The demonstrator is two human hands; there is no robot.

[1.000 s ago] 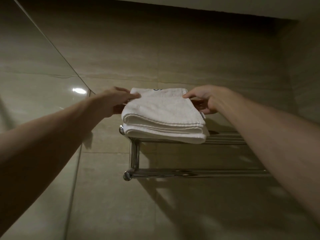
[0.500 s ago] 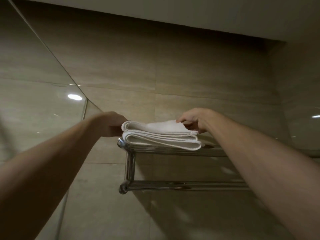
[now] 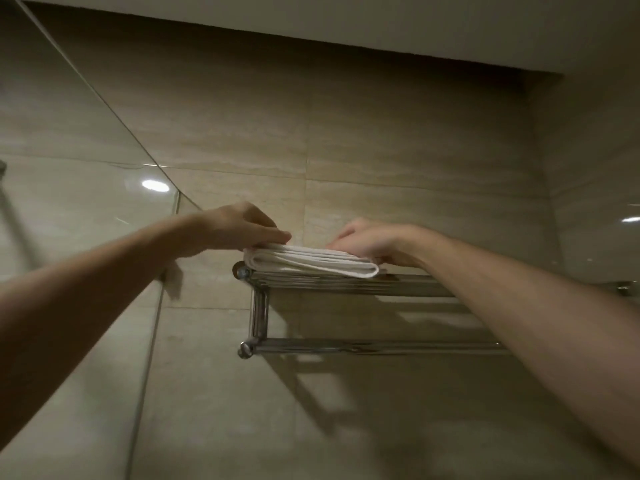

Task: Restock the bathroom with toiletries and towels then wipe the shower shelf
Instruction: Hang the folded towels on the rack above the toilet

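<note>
A folded white towel lies flat on the left end of a chrome wall rack, seen from below. My left hand rests on the towel's left end, fingers stretched along its top. My right hand lies on the towel's right end with fingers laid flat on the cloth. The towel's upper face is mostly hidden by the low viewing angle.
The rack has a lower chrome bar and a vertical end post. Beige stone tiles cover the wall. A glass panel stands at the left. The ceiling edge is close above.
The towel has settled flat onto the rack and both hands have shifted from its ends onto its top. The view has tilted further upward.
</note>
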